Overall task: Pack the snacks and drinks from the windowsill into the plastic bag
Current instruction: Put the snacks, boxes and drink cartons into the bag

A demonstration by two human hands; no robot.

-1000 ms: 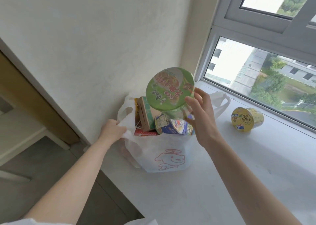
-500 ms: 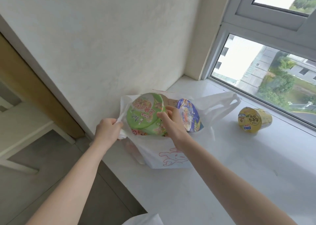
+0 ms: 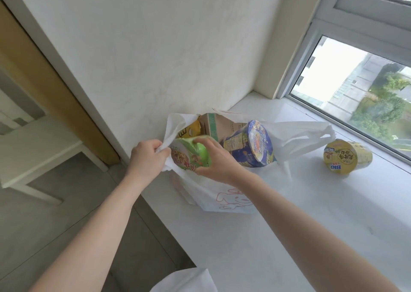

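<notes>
both hands work at the plastic bag [image 3: 213, 194]. left hand [image 3: 148, 157] pinches its rim; right hand [image 3: 216, 161] grips a green noodle cup [image 3: 189, 156]. a yellow cup [image 3: 347, 157] lies on the windowsill [image 3: 289, 236].

3 noodle cups [image 3: 190, 156] [image 3: 251, 145] [image 3: 347, 157], 1 plastic bag [image 3: 222, 199], 1 carton [image 3: 216, 125], 1 yellow pkt [image 3: 193, 131], 2 hands [image 3: 148, 158] [image 3: 219, 161].

You can read one word for certain: "BIG", in blue and upside down, on the lid of the yellow noodle cup [image 3: 343, 159] lying on the windowsill [image 3: 289, 236]. That lid also carries dark characters too small to make out. The print on the green cup [image 3: 189, 156] and the blue cup [image 3: 251, 145] is illegible too.
</notes>
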